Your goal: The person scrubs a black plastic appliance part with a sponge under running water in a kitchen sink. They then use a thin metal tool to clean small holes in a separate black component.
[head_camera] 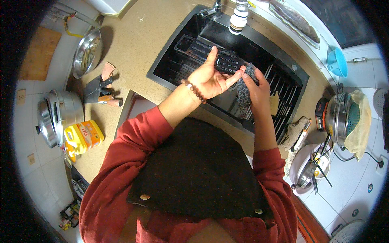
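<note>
Over the black sink [170,73], my left hand [209,77] holds a small black perforated piece [226,64], palm turned up, a beaded bracelet on its wrist. My right hand [257,88] grips a dark grey mesh-like cloth or scrubber [246,88], which hangs down into the basin and touches the black piece's right side. The faucet [216,10] and a white-banded tap fitting [238,21] stand at the sink's back edge. A black rectangular basket [185,45] lies in the left of the sink, and a metal rack [291,88] is at its right.
Knives [92,88], a steel bowl [87,54], a lidded pot [68,106] and a yellow detergent jug [83,136] stand left. At right are a steamer pot [337,118], a blue funnel [337,62] and a pale basin [299,164] with utensils. A fish-shaped dish [296,22] is behind the sink.
</note>
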Action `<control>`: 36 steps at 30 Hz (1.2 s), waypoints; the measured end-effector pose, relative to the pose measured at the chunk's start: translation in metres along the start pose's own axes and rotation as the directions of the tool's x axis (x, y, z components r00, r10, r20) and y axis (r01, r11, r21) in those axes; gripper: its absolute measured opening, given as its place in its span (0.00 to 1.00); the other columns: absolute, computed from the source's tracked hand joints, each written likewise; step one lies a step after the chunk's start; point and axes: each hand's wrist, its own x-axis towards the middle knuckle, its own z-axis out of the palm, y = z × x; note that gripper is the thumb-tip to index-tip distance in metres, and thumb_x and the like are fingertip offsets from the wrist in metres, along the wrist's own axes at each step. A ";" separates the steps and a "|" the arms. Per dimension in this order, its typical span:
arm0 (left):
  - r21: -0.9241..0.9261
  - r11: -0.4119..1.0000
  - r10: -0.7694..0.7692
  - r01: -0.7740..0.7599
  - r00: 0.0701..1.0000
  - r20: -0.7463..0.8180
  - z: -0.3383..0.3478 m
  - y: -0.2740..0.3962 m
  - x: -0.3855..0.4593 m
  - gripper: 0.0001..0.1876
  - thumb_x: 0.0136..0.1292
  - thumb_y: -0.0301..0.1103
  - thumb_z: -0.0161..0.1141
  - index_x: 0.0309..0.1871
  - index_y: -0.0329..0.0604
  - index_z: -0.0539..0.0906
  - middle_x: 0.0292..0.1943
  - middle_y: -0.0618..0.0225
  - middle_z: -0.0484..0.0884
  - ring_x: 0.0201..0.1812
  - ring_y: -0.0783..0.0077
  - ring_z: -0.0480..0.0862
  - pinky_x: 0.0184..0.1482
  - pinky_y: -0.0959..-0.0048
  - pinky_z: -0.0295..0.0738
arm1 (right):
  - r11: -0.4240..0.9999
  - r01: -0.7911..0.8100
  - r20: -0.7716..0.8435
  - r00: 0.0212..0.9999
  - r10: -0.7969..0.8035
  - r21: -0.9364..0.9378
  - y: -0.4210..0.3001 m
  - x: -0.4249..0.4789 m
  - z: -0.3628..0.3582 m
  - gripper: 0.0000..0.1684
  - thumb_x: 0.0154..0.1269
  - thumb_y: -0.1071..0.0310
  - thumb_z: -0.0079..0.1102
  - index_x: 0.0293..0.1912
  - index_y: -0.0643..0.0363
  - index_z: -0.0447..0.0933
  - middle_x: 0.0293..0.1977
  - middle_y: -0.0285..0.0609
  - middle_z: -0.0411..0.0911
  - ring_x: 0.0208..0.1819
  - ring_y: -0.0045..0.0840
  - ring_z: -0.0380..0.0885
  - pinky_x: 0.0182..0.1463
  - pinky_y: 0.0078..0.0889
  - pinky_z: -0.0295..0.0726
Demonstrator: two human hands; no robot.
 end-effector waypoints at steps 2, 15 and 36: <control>0.008 1.000 -0.008 0.008 1.000 0.007 0.001 0.000 0.000 0.32 0.58 0.56 0.53 0.52 0.32 0.70 0.49 0.49 0.73 0.49 0.54 0.75 0.51 0.65 0.77 | 1.000 0.003 -0.028 1.000 -0.003 -0.004 -0.002 -0.001 0.000 0.20 0.57 0.69 0.58 0.50 0.63 0.73 0.41 0.38 0.76 0.41 0.19 0.73 0.47 0.21 0.71; 0.096 0.993 0.090 -0.072 0.977 -0.194 0.001 -0.008 0.012 0.31 0.57 0.57 0.53 0.51 0.37 0.71 0.47 0.50 0.74 0.49 0.54 0.75 0.51 0.62 0.76 | 0.999 -0.040 -0.068 0.997 0.039 -0.012 0.012 -0.001 -0.014 0.19 0.56 0.65 0.60 0.46 0.63 0.75 0.38 0.39 0.78 0.40 0.21 0.74 0.47 0.24 0.72; 0.825 0.552 0.318 0.125 0.882 -0.347 -0.066 -0.009 -0.013 0.29 0.64 0.59 0.41 0.51 0.42 0.72 0.40 0.62 0.77 0.37 0.65 0.78 0.37 0.66 0.76 | 0.526 -0.363 -0.466 0.882 -0.073 -0.769 0.127 -0.004 -0.147 0.34 0.51 0.59 0.62 0.59 0.43 0.63 0.53 0.52 0.62 0.56 0.47 0.58 0.53 0.47 0.69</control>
